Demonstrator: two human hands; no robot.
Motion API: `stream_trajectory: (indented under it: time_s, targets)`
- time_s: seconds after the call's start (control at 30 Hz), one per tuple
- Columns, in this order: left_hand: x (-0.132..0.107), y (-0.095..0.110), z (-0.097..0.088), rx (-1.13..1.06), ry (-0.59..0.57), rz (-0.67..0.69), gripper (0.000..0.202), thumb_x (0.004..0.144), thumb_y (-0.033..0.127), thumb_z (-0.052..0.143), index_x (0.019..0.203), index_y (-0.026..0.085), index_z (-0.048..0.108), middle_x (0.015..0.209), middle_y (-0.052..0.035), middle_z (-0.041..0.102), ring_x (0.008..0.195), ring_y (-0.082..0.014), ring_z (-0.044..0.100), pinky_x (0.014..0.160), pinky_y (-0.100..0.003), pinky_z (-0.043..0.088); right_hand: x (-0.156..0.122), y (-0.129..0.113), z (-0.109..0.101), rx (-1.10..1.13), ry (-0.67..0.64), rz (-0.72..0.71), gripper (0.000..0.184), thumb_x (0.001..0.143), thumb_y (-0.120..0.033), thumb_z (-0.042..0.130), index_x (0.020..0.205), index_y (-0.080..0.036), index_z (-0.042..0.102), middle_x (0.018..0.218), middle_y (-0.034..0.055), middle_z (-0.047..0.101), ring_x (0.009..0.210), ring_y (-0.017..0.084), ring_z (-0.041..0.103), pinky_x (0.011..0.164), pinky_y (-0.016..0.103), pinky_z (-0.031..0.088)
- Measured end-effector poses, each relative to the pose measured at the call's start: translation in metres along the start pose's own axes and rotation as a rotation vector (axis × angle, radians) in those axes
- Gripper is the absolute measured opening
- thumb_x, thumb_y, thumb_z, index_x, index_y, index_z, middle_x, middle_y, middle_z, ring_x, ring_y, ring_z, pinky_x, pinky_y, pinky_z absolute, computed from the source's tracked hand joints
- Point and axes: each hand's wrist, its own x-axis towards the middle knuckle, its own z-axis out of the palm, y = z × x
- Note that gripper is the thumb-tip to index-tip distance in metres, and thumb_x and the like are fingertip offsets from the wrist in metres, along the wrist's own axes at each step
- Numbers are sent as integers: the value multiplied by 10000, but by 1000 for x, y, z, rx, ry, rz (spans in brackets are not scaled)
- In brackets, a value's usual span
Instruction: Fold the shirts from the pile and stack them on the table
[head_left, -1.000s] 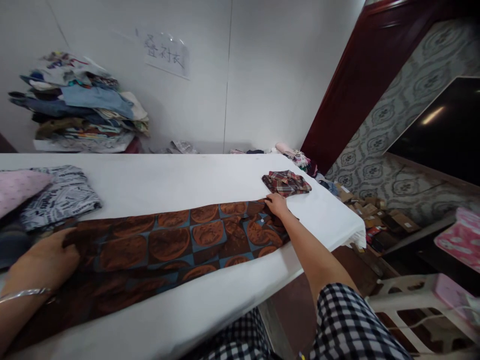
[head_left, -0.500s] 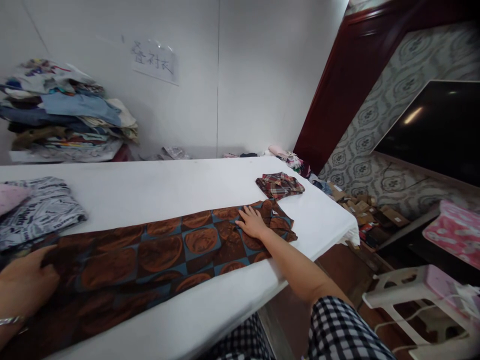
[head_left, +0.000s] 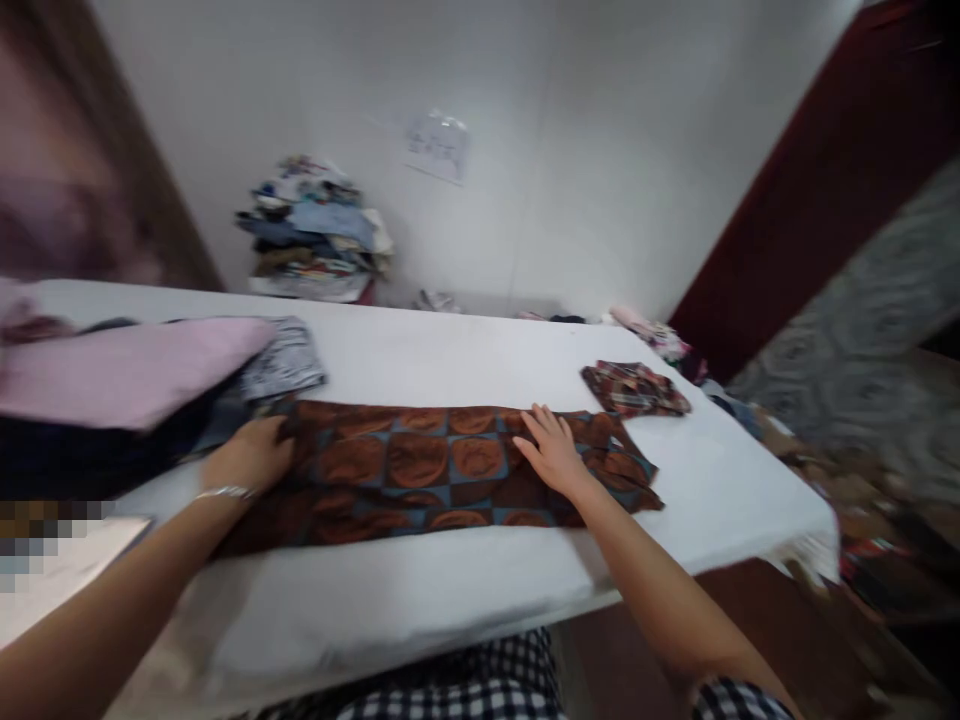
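A brown shirt with round orange-brown patches on blue squares lies stretched lengthwise across the white table, a small pale label showing at its right end. My left hand, with a silver bracelet at the wrist, is closed on the shirt's left end; its fingertips are partly hidden. Palm down, my right hand rests on the cloth towards the right end, its fingers spread. Just beyond that end lies a folded plaid shirt, apart from the brown one.
Pink cloth and dark clothes are heaped at the left, beside a grey printed garment. A tall pile of clothes stands at the back, below and left of a paper sign. More clothes lie past the far right corner.
The view has swung left, bringing more of the left heap and my left forearm into sight. The shirt's left end has come nearer the right hand, which still lies flat on it.
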Motion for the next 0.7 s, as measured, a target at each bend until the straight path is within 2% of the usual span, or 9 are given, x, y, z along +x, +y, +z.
stream_trajectory:
  time_s: [0.07, 0.17, 0.3, 0.43, 0.57, 0.7]
  targets:
    - [-13, 9, -14, 22, 13, 6, 400, 875, 317, 365, 1170, 132, 562, 1186, -150, 607, 1006, -267, 618, 806, -338, 477, -6, -10, 8, 16, -2, -63, 588, 931, -543, 315, 1434, -244, 369, 1543, 83, 251, 1436, 261, 166, 1139, 521, 151]
    - [-24, 5, -23, 24, 58, -114, 418, 872, 350, 377, 1210, 174, 549, 1207, -131, 597, 1045, -261, 607, 848, -335, 470, -10, -22, 18, 32, 8, -135, 579, 923, -546, 323, 1430, -270, 374, 1534, 69, 278, 1430, 266, 192, 1133, 538, 178]
    - [-39, -15, -27, 11, 58, -241, 395, 857, 394, 403, 1120, 177, 603, 1173, -130, 621, 1035, -267, 614, 839, -337, 472, -8, -46, 19, 66, 55, -243, 584, 918, -542, 330, 1432, -268, 371, 1530, 70, 286, 1426, 264, 208, 1131, 536, 200]
    - [-50, -25, -26, 1, -18, -328, 483, 855, 503, 377, 1009, 135, 650, 1080, -175, 661, 1009, -301, 627, 823, -363, 477, -1, -84, 13, 106, 55, -358, 594, 916, -545, 336, 1445, -274, 349, 1532, 61, 281, 1424, 267, 214, 1135, 526, 191]
    - [-47, -16, -19, -18, -94, -344, 603, 837, 614, 345, 985, 128, 669, 1127, -199, 646, 1045, -324, 613, 849, -382, 470, 11, -109, 28, 88, -31, -377, 620, 913, -566, 328, 1443, -244, 358, 1545, 74, 242, 1436, 269, 168, 1142, 526, 152]
    - [-40, 5, -11, -26, -115, -334, 665, 822, 644, 354, 1051, 95, 651, 1202, -241, 588, 1086, -355, 589, 877, -410, 460, 18, -109, 59, 24, -208, -334, 620, 908, -560, 351, 1419, -213, 405, 1528, 109, 282, 1431, 288, 178, 1129, 542, 146]
